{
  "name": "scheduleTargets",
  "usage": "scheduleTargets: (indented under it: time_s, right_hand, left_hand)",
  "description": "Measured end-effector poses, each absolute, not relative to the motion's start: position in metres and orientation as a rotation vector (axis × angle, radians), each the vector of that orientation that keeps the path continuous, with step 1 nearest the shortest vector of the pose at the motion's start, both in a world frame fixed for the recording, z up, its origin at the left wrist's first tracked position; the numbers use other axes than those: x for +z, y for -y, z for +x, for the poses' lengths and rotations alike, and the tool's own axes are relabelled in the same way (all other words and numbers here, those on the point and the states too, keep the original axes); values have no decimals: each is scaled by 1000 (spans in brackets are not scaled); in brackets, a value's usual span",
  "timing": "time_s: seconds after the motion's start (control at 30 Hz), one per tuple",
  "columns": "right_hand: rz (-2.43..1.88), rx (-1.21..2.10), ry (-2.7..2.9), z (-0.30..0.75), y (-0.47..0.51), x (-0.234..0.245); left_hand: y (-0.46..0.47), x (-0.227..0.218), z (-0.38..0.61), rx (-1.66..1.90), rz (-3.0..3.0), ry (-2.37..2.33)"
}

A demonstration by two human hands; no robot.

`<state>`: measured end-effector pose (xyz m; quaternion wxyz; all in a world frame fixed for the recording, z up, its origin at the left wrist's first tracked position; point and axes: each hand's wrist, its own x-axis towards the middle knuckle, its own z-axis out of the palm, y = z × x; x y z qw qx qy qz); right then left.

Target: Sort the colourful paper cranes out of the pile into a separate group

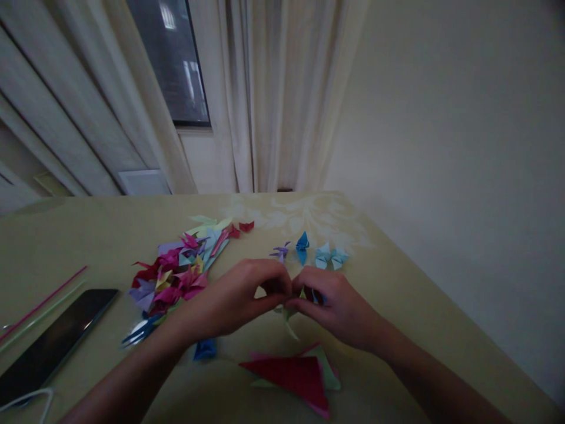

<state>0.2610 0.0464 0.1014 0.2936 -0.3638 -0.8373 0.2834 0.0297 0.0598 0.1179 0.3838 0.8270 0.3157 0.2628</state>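
Note:
My left hand (241, 297) and my right hand (335, 306) meet above the middle of the table (397, 294), fingers pinched together on a small pale green folded paper piece (288, 315) that hangs between them. A bit of blue paper (318, 296) shows under my right fingers. Just beyond the hands lie small folded figures: a purple one (280, 252), a blue one (302, 246) and two light blue ones (331, 257). A heap of folded coloured papers (180, 271) lies to the left of my left hand.
Red and green triangular folded sheets (300, 374) lie in front of my hands, with a small blue piece (205, 348) under my left wrist. A dark phone (53, 344), a white cable (26, 400) and thin pink and green sticks (44, 303) are at the left. Curtains and a window stand behind the table.

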Motion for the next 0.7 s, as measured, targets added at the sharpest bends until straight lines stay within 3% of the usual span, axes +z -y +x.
scheduleTargets:
  time_s: [0.17, 0.3, 0.4, 0.47, 0.7]
  right_hand:
    - [-972, 626, 2296, 267, -57, 95]
    - [-1164, 364, 2193, 284, -73, 93]
    - [-1296, 239, 2151, 294, -83, 92]
    - [-1324, 221, 2161, 296, -86, 90]
    - [-1270, 338, 2207, 290, -83, 85]
  left_hand:
    - [-86, 108, 15, 730, 2094, -863]
    - [-128, 88, -26, 795, 2355, -1426]
    - [-153, 62, -63, 245, 2435, -2012]
    - [-161, 46, -80, -71, 2399, -2126]
    - [-162, 31, -92, -212, 2365, -2103]
